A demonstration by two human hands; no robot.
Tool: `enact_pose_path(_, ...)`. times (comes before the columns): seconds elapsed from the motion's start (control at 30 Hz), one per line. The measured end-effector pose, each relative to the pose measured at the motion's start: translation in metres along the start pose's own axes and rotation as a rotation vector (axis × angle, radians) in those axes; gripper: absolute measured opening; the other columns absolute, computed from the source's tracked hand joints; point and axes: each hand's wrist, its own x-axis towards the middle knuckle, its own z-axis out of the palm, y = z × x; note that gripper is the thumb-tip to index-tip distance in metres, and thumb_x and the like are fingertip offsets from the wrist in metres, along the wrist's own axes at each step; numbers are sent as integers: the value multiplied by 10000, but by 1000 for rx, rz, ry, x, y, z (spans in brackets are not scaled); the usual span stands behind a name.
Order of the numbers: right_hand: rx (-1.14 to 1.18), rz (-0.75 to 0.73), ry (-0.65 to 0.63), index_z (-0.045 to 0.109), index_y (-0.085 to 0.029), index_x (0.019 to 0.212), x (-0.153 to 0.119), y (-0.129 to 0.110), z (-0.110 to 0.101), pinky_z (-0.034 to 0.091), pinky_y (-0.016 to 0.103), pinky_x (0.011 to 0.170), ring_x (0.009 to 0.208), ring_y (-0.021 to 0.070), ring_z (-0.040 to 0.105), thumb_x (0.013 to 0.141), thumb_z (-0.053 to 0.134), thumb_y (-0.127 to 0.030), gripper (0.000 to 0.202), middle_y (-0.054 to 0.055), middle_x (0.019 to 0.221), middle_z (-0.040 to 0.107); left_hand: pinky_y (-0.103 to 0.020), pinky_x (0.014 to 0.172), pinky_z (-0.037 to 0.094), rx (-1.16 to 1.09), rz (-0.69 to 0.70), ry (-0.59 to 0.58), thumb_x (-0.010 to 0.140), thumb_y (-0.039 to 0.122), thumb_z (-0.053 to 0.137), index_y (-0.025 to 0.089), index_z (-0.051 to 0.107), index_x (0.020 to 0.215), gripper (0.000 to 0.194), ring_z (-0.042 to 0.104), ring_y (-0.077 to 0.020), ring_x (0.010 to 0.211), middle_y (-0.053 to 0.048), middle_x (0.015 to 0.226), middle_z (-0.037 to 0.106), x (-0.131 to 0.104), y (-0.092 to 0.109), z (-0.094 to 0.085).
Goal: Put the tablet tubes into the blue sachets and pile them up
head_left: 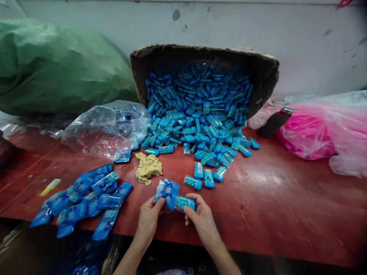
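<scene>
My left hand [151, 214] pinches a blue printed wrapper [166, 192] near the table's front edge. In my right hand [200, 214] is a small clear case with a blue end [186, 203], full of round turquoise pieces. The case's left end meets the wrapper's right side; whether it is inside the opening, I cannot tell. Just beyond my hands lie several loose cases [209, 178] of the same kind. To the left is a heap of blue packets [86, 198], some hanging over the edge.
A tipped cardboard box [265, 78] spills many cases onto the red table [275, 206]. A crumpled yellow cloth [148, 168], clear plastic bag [106, 130] and yellow cutter-like item [50, 187] lie left. A green sack [63, 68] stands behind; a dark bottle [275, 123] and pink bag [305, 133] are right.
</scene>
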Motion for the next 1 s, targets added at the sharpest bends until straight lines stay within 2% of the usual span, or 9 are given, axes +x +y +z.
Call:
enact_pose_path(0.13,-112,-154,63,541,-199,972,-5,9,3,465,211,501,579,104,516,696,623,-243,291,-3,763,579,-257,503,501,-104,-73,-4,564,342,724,133,640,694,261,595,-138,534,-4,588,651,-4,3,7)
enact_pose_path(0.33,108,36,13,460,-190,959,0,19,7,349,161,311,355,66,378,723,575,-283,279,-96,480,450,-247,455,491,-46,-62,23,569,340,722,122,622,702,274,585,-137,506,-5,572,645,-5,2,10)
enact_pose_path(0.47,-2,-39,61,484,-193,977,-2,20,9,390,151,344,442,72,452,704,609,-259,308,-57,600,514,-237,448,478,-50,-62,71,575,346,716,128,617,697,270,579,-131,511,2,572,645,-7,3,12)
enact_pose_path(0.6,-123,-64,78,505,-205,1021,-5,20,9,397,165,331,465,97,493,730,588,-288,314,-39,637,533,-253,484,483,-95,-88,15,554,338,734,122,620,712,291,599,-146,533,-11,591,656,-12,6,18)
enact_pose_path(0.67,-204,-144,81,539,-209,1000,-7,20,9,473,207,427,562,133,560,735,589,-287,281,-9,709,584,-271,536,494,-141,-152,-36,564,323,734,120,618,707,274,613,-156,559,-22,597,662,-15,7,22)
enact_pose_path(0.73,-300,-300,94,577,-214,973,-10,18,9,518,267,649,761,178,599,745,584,-252,232,30,852,622,-279,581,498,-191,-226,-69,586,304,727,123,614,690,237,626,-164,595,-31,612,670,-16,7,25)
enact_pose_path(0.83,-350,-442,42,571,-228,1068,-14,14,10,451,322,859,976,207,550,784,532,-212,287,64,1050,595,-266,588,493,-260,-309,-102,626,289,707,131,615,683,191,629,-159,610,-34,636,679,-15,7,25)
enact_pose_path(0.9,-289,-373,-58,525,-236,1161,-15,10,10,485,320,791,915,194,570,821,482,-236,343,69,1073,582,-264,576,490,-285,-349,-144,655,284,686,132,624,695,169,623,-153,598,-36,649,683,-12,8,21)
enact_pose_path(1.0,-50,-107,-208,504,-220,1184,-13,6,9,518,277,545,660,151,586,815,486,-313,380,50,894,614,-275,579,490,-282,-365,-215,688,253,660,128,641,760,145,624,-161,632,-54,729,695,-9,12,14)
